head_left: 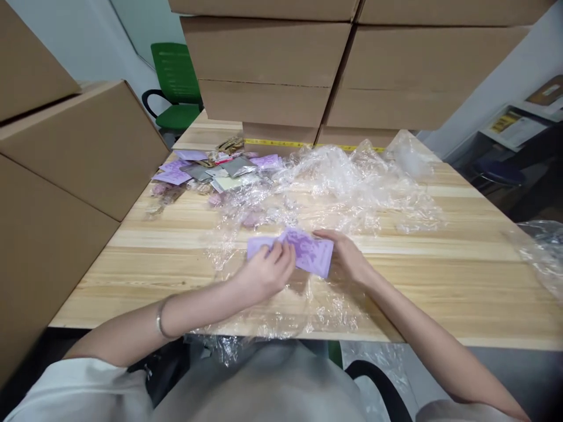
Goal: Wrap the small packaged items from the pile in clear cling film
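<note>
Both my hands hold a purple printed card over the wooden table. My left hand pinches its left end, fingers curled on top. The card's right edge is gripped by my right hand. Beneath the card and my hands lies a sheet of clear plastic wrap that reaches the table's near edge. A silver bracelet is on my left wrist.
A pile of purple, grey and pink cards lies at the far left of the table. Crumpled clear plastic covers the far middle. Cardboard boxes stand at left and are stacked at the back. A green chair stands behind.
</note>
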A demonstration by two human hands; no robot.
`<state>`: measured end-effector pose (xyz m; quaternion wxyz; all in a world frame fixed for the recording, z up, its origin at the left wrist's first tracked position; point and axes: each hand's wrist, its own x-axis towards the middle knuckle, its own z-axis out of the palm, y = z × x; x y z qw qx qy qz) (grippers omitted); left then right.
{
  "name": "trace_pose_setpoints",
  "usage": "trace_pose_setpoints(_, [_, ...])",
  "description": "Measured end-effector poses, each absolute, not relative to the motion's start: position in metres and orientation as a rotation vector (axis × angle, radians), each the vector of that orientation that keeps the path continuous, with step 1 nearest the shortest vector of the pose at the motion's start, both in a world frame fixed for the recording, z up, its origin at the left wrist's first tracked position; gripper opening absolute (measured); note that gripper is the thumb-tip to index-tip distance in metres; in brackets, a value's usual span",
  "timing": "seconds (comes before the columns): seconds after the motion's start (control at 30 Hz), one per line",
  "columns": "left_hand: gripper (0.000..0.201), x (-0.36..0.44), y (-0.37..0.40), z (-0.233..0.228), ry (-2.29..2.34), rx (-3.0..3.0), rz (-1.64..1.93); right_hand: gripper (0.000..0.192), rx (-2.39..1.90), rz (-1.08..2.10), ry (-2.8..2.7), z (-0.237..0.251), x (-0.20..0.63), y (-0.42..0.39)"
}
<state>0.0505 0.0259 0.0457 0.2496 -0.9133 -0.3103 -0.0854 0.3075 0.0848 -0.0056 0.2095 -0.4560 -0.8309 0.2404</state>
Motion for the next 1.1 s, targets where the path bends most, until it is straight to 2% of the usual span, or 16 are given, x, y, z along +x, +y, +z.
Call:
trace_pose_setpoints(0.13, [0.053,0.063,0.012,-0.003,-1.070,-2.743,-0.047,0.063,-1.456,1.253,-2.002,0.004,0.316,0.083])
trace_pose_setpoints(0.2, [0.062,0.061,0.012,-0.010,-1.303,-2.808,-0.101,0.063,-1.500,1.378,-1.973,0.009,0.309,0.077])
trace_pose_setpoints(0.3, [0.080,0.053,0.012,-0.007,-1.616,-2.904,-0.281,0.081,-1.479,0.977,-2.298,0.017,0.295,0.062])
trace_pose_setpoints(0.4, [0.098,0.040,0.013,0.001,-1.712,-3.096,-0.332,0.081,-1.383,0.464,-2.606,0.024,0.284,0.051])
trace_pose_setpoints(0.47, [0.099,0.030,0.017,0.005,-1.692,-3.207,-0.333,0.079,-1.330,0.313,-2.700,0.026,0.282,0.049])
trace_pose_setpoints(0.53, [0.099,0.021,0.021,0.007,-1.646,-3.271,-0.384,0.075,-1.262,0.328,-2.738,0.025,0.284,0.050])
trace_pose_setpoints(0.7, [0.096,0.018,0.024,-0.003,-1.429,-3.344,-0.644,0.065,-0.891,0.591,-2.815,0.014,0.281,0.045])
trace_pose_setpoints(0.87, [0.092,0.018,0.024,0.007,-1.310,-3.479,-0.580,0.066,-0.920,0.523,-2.781,-0.005,0.266,0.025])
trace_pose_setpoints(0.93, [0.077,0.009,0.037,0.024,-1.288,-3.474,-0.608,0.065,-0.987,0.457,-2.765,-0.011,0.262,0.021])
trace_pose_setpoints(1.0, [0.045,-0.006,0.066,0.043,-1.428,-3.283,-0.814,0.064,-1.016,0.412,-2.772,-0.014,0.260,0.019])
trace_pose_setpoints(1.03, [0.035,-0.015,0.086,0.053,-1.568,-3.091,-0.967,0.064,-1.024,0.390,-2.771,-0.015,0.260,0.019])
trace_pose_setpoints(1.1, [0.033,-0.033,0.134,0.067,-1.805,-2.667,-1.028,0.063,-1.028,0.351,-2.759,-0.016,0.260,0.019])
